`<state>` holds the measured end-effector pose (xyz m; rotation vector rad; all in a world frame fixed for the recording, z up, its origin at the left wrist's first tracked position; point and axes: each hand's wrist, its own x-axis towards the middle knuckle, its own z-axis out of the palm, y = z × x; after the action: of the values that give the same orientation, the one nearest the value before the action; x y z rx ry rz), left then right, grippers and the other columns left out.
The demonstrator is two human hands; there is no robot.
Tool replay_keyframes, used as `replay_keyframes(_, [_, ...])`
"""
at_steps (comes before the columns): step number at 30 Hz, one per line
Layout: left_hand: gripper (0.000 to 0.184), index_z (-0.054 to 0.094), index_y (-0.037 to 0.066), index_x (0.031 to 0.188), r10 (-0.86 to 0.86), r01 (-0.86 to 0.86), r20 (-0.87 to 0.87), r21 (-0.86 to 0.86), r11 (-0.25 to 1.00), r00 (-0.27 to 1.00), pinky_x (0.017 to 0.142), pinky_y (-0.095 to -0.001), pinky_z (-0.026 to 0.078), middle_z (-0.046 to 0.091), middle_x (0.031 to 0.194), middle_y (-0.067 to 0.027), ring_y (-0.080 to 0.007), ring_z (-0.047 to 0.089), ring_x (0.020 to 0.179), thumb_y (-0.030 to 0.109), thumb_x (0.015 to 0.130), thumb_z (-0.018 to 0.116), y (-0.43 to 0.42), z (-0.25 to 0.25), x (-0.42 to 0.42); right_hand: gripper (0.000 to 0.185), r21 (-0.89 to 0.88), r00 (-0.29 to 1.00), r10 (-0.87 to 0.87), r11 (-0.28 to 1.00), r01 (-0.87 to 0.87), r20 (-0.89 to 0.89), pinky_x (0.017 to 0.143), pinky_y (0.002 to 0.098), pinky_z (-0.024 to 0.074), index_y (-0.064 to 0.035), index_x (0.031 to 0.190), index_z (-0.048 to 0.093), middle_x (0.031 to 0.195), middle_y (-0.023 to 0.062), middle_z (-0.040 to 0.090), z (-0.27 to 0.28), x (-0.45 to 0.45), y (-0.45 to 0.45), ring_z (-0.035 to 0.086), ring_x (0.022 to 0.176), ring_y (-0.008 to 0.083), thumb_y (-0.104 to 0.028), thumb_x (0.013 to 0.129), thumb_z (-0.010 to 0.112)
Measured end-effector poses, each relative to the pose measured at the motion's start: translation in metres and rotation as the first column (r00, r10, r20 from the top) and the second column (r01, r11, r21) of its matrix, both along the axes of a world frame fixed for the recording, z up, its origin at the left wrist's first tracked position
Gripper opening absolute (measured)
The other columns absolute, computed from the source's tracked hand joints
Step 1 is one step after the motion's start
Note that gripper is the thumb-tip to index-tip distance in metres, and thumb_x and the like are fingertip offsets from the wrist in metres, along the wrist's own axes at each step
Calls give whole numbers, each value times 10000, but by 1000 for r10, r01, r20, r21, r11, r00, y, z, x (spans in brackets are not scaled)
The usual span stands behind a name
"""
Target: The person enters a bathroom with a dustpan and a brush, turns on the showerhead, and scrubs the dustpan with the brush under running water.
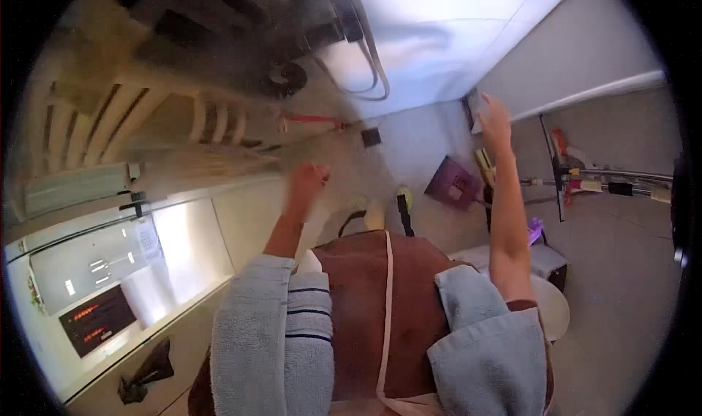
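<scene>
My left hand (311, 182) hangs in front of the left side of my body with its fingers curled in. Nothing shows in it, and it is slightly blurred. My right hand (495, 120) is stretched forward, fingers partly extended, beside the lower corner of a pale panel (578, 57). Whether it touches the panel I cannot tell. Light blue towels lie over both my shoulders: a striped towel (307, 313) on the left and a folded towel (490, 335) on the right. I wear a maroon garment (351, 291) with a cream strap.
On the left is a light counter (197, 233) with a dark display panel (97, 319). A purple box (453, 183) stands on the floor ahead. Metal rails (621, 182) run along the right, near a white round stool-like thing (550, 310). Hoses (373, 57) hang above.
</scene>
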<state>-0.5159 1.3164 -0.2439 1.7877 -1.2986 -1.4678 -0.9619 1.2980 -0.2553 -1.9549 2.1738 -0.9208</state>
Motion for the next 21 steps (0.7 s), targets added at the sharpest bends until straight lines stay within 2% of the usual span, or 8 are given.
replay_keyframes(2, [116,519,26,765,-91,100,103,-87,991,990,522,-271,428,565,691,-59,-135,516,568,118,748,588,-14,5,7,382,384,743,-384,905,185,549,869,344,402,-70,1205,480,1055,97,578,-79,-5,50,528,1014,214,-176,841,522])
replay_keyframes(5, [170,524,7,820,-125,137,161,-66,988,979,537,-267,434,574,746,-68,-140,509,568,162,770,569,-12,-40,25,383,402,503,-433,899,176,748,904,331,384,-64,1228,462,1096,73,567,-77,17,132,517,1043,206,-162,860,500])
replay_keyframes(6, [189,523,0,833,-164,174,221,-23,985,961,546,-268,437,575,757,-68,-141,510,576,176,776,563,-14,-32,20,373,424,82,-448,882,207,890,908,321,383,-67,1241,450,1131,53,550,-54,30,147,513,1047,191,-163,882,479])
replay_keyframes(9, [220,520,-8,855,-246,237,70,115,965,967,591,-276,438,577,788,-71,-139,522,639,201,792,549,-17,-26,-3,376,283,760,-458,888,363,462,890,307,391,-79,1253,439,1172,53,526,-87,41,220,506,1052,161,-180,893,476])
replay_keyframes(12, [223,521,-15,859,-451,446,43,101,889,891,641,-288,431,577,796,-78,-151,536,714,202,811,532,-25,-56,-17,333,368,198,-498,808,460,844,829,284,421,-92,1203,484,1119,30,556,-35,71,257,521,1010,127,-201,889,488])
replay_keyframes(18, [445,545,-8,1108,-859,801,325,335,496,397,772,-362,411,601,954,-148,-256,540,846,315,802,519,-59,-240,61,260,638,-199,-617,656,404,761,760,278,467,-41,1001,563,922,43,604,-47,201,373,573,816,130,-264,875,517])
replay_keyframes(19, [386,569,-24,1003,-784,674,255,404,618,566,691,-387,435,607,834,-134,-270,560,758,302,805,511,-43,-227,68,259,666,-225,-631,659,350,743,747,274,472,-38,970,569,899,42,604,-42,224,396,578,796,130,-272,869,530])
replay_keyframes(21, [215,552,18,793,-956,869,240,422,257,167,548,-370,444,569,686,-100,-225,557,622,228,796,510,-72,-293,115,263,618,-435,-450,665,420,780,738,278,482,-35,960,575,880,48,608,-47,277,444,585,787,130,-273,851,558])
